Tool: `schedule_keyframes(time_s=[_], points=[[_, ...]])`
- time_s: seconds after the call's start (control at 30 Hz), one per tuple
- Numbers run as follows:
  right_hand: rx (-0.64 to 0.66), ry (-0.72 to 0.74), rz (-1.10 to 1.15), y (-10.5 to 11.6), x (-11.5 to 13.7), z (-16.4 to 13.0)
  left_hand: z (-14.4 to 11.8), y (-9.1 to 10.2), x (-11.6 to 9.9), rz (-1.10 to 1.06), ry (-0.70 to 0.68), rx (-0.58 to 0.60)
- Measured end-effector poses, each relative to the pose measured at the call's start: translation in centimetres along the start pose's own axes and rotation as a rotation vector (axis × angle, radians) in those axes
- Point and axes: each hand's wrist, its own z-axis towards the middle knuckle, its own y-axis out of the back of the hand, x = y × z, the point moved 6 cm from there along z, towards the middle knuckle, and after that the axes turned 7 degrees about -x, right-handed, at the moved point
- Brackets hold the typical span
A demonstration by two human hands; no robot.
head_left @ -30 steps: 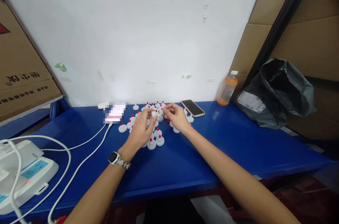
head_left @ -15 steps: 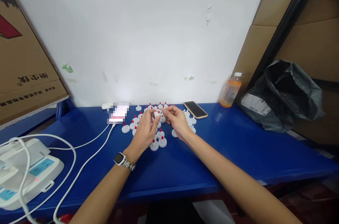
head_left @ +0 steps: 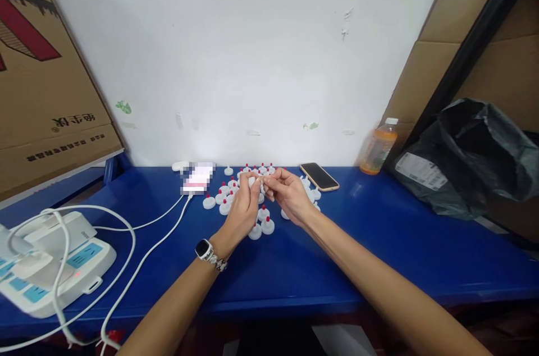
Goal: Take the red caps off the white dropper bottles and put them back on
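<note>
Between my hands is a white nozzle cap (head_left: 252, 181), partly covered by fingers. My left hand (head_left: 241, 209), with a watch (head_left: 205, 250) on its wrist, is closed around this cap. My right hand (head_left: 291, 194) is closed in a pinch right against the cap's tip side; whatever its fingertips hold is too small and hidden to tell. Around and below both hands stand several white nozzle caps with red tips (head_left: 268, 226). To the right of my right hand lie white nozzle caps without red tips (head_left: 315, 194), partly hidden by that hand.
On the blue table (head_left: 337, 249) lie a dark-screened phone (head_left: 320, 176) and a lit, blurred phone (head_left: 197, 178) with a cable. A power strip (head_left: 84, 266) with loops of white cord is at left. An orange drink bottle (head_left: 379, 147) and black plastic bag (head_left: 458, 159) stand right.
My right fingertips have come in to meet the cap in my left hand, closing the small gap between the hands. The view has shifted slightly, so everything sits further right.
</note>
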Motion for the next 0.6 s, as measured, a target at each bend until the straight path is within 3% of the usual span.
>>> schedule_keyframes(time_s=[0.13, 0.3, 0.4, 0.5, 0.6], points=[[0.05, 0.102, -0.185, 0.1, 0.8, 1.0, 0.4, 0.4, 0.6, 0.045, 0.015, 0.045], [-0.12, 0.305, -0.569, 2.7, 2.2, 7.1, 1.1, 2.2, 2.2, 0.295, -0.056, 0.0], [-0.138, 0.341, -0.949, 3.3, 1.4, 11.7, 1.1, 2.0, 2.3, 0.403, -0.146, 0.119], [-0.071, 0.312, -1.348, 2.9, -0.6, 15.1, 0.5, 1.1, 1.9, 0.434, -0.238, 0.268], [-0.017, 0.267, -1.473, 2.3, -2.5, 17.2, 0.1, 0.6, 1.8, 0.453, -0.305, 0.333]])
